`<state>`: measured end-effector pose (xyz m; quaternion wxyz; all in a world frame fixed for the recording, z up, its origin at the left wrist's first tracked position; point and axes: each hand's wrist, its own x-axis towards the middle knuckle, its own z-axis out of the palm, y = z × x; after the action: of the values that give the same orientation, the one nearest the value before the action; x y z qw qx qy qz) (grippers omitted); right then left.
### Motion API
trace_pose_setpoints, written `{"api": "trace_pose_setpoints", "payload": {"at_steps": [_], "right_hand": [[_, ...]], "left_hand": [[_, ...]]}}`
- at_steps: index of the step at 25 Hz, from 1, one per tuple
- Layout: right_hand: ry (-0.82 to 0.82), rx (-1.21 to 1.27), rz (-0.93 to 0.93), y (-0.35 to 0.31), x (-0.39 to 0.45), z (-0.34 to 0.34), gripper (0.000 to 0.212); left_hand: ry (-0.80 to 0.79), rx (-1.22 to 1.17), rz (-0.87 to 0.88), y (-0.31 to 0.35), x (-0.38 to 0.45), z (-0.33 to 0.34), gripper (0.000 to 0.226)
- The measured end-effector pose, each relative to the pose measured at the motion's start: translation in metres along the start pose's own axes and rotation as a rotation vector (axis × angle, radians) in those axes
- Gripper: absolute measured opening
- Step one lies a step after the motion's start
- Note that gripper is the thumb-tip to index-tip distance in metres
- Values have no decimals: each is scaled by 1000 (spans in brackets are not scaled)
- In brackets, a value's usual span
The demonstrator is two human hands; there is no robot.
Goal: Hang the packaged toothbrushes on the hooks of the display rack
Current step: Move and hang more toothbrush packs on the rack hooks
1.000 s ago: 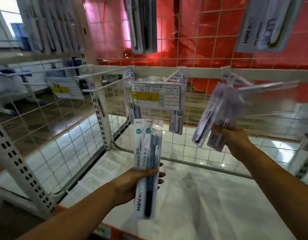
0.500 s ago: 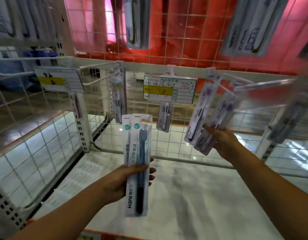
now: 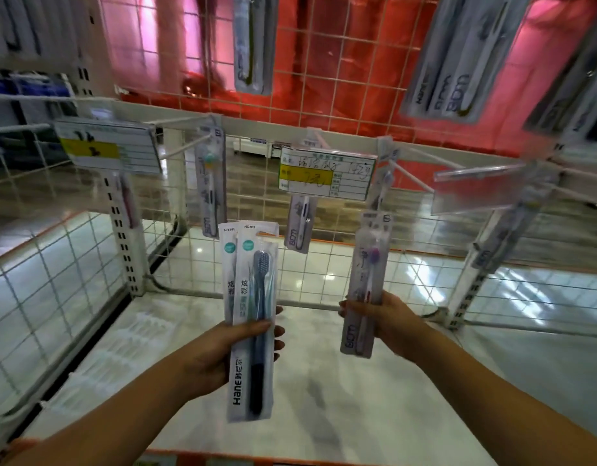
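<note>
My left hand [image 3: 220, 351] grips two stacked white Hane toothbrush packs [image 3: 251, 317], held upright in front of the rack, thumb across the front. My right hand [image 3: 388, 321] pinches a clear pack with a purple-headed toothbrush [image 3: 367, 284] near its lower half, upright and free of any hook. Above it a white hook [image 3: 413, 178] juts from the rack's crossbar with one pack [image 3: 383, 183] hanging at its base. More packs hang on hooks at the left [image 3: 211, 183] and centre [image 3: 299, 223].
A wire-grid rack [image 3: 290, 48] backs the hooks, with larger packs [image 3: 458, 55] hanging high up. Price tags [image 3: 325, 174] and a clear label strip [image 3: 485, 190] front the hooks. Below lies a white shelf floor [image 3: 324, 398], with perforated uprights [image 3: 122, 237] at both sides.
My right hand has pulled down and back from the right hook, holding a single pack upright. The view shifted right and closer. My left hand keeps its packs steady.
</note>
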<state>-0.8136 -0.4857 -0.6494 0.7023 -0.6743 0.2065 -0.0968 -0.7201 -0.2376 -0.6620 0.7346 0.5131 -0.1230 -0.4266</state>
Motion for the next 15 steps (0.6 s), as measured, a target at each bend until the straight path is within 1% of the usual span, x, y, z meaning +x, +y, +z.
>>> {"api": "trace_pose_setpoints", "payload": {"at_steps": [5, 9, 11, 13, 15], "right_hand": [[-140, -37, 18, 4, 6, 45, 21], [-214, -10, 55, 8, 10, 67, 20], [-221, 13, 75, 14, 10, 73, 19], [-228, 34, 104, 21, 8, 76, 15], [-238, 38, 123, 26, 7, 78, 16]], "left_hand": [[46, 8, 21, 14, -18, -23, 15], [68, -42, 16, 13, -29, -39, 27], [80, -44, -4, 8, -33, -46, 28], [86, -48, -23, 1, -37, -52, 34], [89, -59, -40, -4, -41, -57, 34]]}}
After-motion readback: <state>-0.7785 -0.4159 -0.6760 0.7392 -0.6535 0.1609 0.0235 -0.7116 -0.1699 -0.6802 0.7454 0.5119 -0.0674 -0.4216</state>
